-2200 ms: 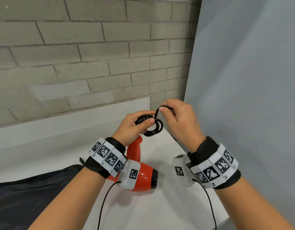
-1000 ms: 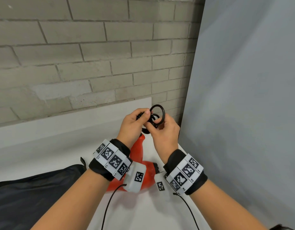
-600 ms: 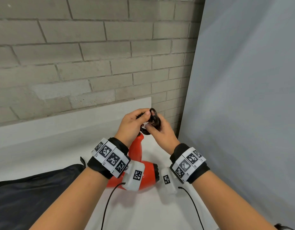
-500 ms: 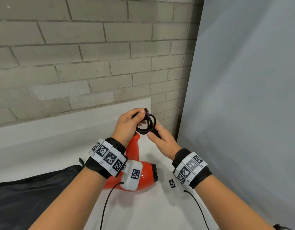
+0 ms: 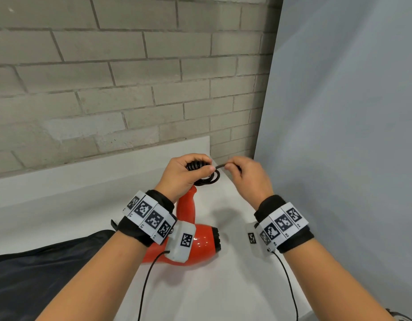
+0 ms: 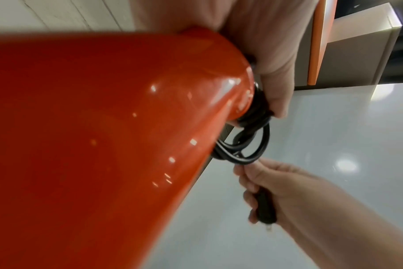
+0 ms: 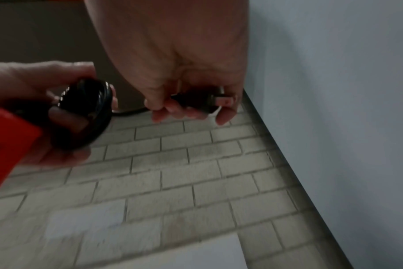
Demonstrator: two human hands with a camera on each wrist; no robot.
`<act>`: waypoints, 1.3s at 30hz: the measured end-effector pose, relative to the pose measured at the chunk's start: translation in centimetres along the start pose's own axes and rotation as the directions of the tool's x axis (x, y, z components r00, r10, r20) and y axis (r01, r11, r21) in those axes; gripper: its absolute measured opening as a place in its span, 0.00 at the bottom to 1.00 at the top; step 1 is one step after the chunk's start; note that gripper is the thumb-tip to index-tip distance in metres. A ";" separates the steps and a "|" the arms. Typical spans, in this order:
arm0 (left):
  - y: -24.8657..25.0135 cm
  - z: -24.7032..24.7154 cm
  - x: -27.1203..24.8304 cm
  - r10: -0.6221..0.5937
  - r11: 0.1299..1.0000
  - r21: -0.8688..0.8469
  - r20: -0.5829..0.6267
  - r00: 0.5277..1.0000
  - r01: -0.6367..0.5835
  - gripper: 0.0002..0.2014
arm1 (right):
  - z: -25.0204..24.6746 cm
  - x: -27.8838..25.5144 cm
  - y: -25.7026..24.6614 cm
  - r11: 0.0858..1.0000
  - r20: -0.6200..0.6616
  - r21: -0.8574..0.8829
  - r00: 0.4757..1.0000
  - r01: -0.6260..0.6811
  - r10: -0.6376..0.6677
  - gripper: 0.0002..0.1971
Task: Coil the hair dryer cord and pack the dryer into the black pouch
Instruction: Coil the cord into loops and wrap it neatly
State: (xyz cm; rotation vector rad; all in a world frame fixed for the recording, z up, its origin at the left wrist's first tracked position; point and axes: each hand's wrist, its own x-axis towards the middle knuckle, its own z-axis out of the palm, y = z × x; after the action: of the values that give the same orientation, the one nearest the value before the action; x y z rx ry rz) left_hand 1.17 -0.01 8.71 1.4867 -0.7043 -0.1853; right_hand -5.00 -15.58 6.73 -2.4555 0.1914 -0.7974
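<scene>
1. The hair dryer (image 5: 200, 244) is showing glossy orange-red, with a black nozzle end.
2. Its coiled cord (image 5: 206, 176) and plug (image 7: 196, 99) are showing black.
3. Left of the dryer, the pouch (image 5: 49, 269) is lying black.
4. Behind the dryer, the brick wall (image 5: 130, 77) is showing grey, and the table (image 5: 235, 286) white.

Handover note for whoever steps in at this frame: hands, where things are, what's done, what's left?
Left hand: grips the end of the red plastic hair dryer's handle, pinning the coiled black cord there.
Right hand: holds the black plug, a short stretch of cord running taut to the coil.
Black fabric pouch: lying on the white table, left of the dryer.
Done: most of the cord is looped.
Left: wind in the short tail with the plug, then pack the dryer into the pouch.
</scene>
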 end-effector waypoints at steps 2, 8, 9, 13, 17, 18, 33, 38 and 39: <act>0.0 0.3 0.1 0.009 1.000 0.006 0.000 1.000 -0.009 0.09 | -1.2 0.6 -0.9 0.996 -0.098 -0.085 0.995 -0.018 0.010 0.11; 0.0 0.4 0.5 -0.017 0.999 -0.029 -0.021 1.000 0.016 0.08 | -2.7 -0.1 -3.7 0.939 -0.267 -0.333 0.947 0.085 -0.180 0.12; 0.0 0.4 0.5 -0.022 1.000 -0.022 -0.029 0.999 0.021 0.08 | -2.7 -0.6 -4.3 0.925 -0.264 -0.367 0.942 0.098 -0.205 0.14; -0.2 0.0 0.6 0.000 1.000 0.004 -0.094 0.996 0.000 0.06 | -2.1 -2.3 -5.6 0.960 -0.145 -0.271 0.982 0.076 -0.119 0.15; -0.7 -0.8 0.8 0.010 1.000 0.025 -0.194 0.981 -0.005 0.07 | -1.6 -3.3 -5.6 0.979 0.090 -0.181 0.990 -0.089 0.107 0.15; -0.8 -0.9 0.8 0.018 0.999 0.033 -0.208 0.978 -0.011 0.07 | -1.5 -3.3 -5.5 0.988 0.137 -0.114 0.983 -0.105 0.121 0.15; -0.8 0.0 0.6 0.083 0.996 0.027 -0.117 0.990 -0.080 0.06 | -1.9 -0.7 -6.0 0.709 0.317 0.644 0.944 -0.288 0.095 0.07; -0.5 0.4 0.2 0.037 0.999 -0.036 -0.059 0.998 -0.039 0.08 | -1.7 -0.3 -6.2 0.617 0.192 0.743 0.965 -0.261 0.177 0.11; -0.5 0.5 0.2 0.041 0.999 -0.032 -0.056 0.998 -0.043 0.09 | -1.6 -0.3 -6.2 0.615 0.162 0.750 0.969 -0.244 0.186 0.12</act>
State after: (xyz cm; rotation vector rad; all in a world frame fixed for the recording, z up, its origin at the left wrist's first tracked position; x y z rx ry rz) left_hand 1.22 -0.56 8.31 1.4387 -0.6844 -0.1232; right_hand -6.37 -10.98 10.98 -1.5917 0.0874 -0.5239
